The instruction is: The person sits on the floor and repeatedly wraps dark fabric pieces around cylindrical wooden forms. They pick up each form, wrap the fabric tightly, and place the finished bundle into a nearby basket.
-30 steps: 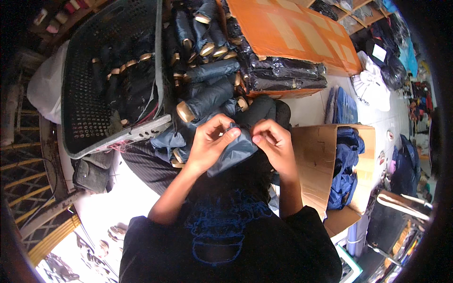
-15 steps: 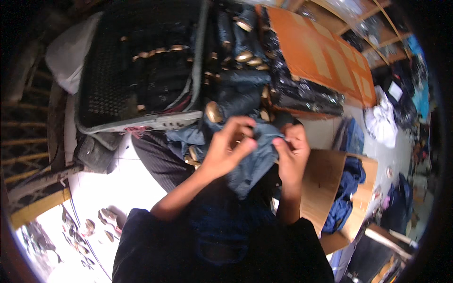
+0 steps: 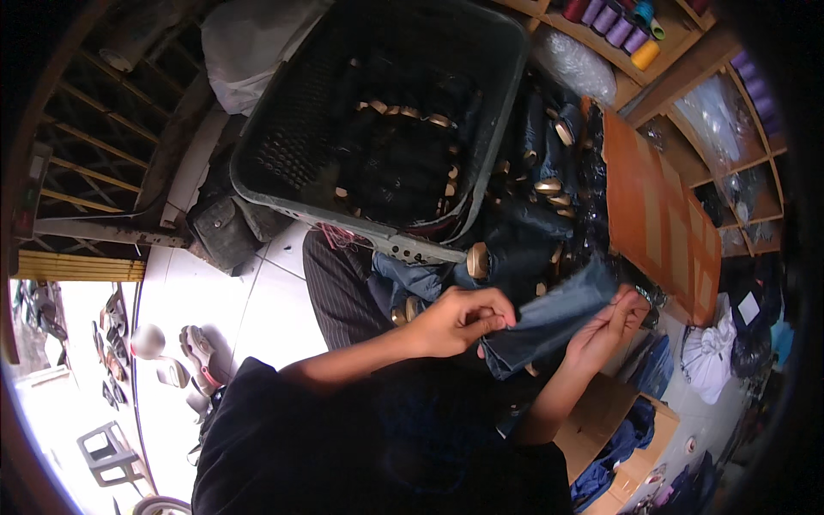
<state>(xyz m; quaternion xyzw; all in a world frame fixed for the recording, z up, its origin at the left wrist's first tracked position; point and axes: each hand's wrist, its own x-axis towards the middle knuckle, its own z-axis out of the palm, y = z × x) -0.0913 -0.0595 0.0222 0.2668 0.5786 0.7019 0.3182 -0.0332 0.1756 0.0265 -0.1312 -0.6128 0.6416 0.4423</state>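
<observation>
A piece of blue denim cloth (image 3: 554, 313) is stretched between my two hands in front of my body. My left hand (image 3: 459, 324) pinches its left end between thumb and fingers. At the cloth's right end my right hand (image 3: 605, 330) pinches an upper corner. Just beyond the cloth lie several dark blue denim bundles (image 3: 524, 219), some showing round tan ends. One such tan end (image 3: 477, 260) is close above my left hand. More denim (image 3: 408, 276) lies over my leg, left of the pile.
A large black plastic basket (image 3: 343, 219) holds rows of dark bundles. Beside the pile stands an orange-brown taped carton (image 3: 657, 202); an open cardboard box (image 3: 592, 433) with blue cloth is at lower right. Shelves with thread spools (image 3: 618, 33) stand behind; sandals (image 3: 199, 356) lie at left.
My view has turned, so the basket and pile appear farther right. The hands have spread apart, and the denim, bunched between them before, is now stretched out sideways.
</observation>
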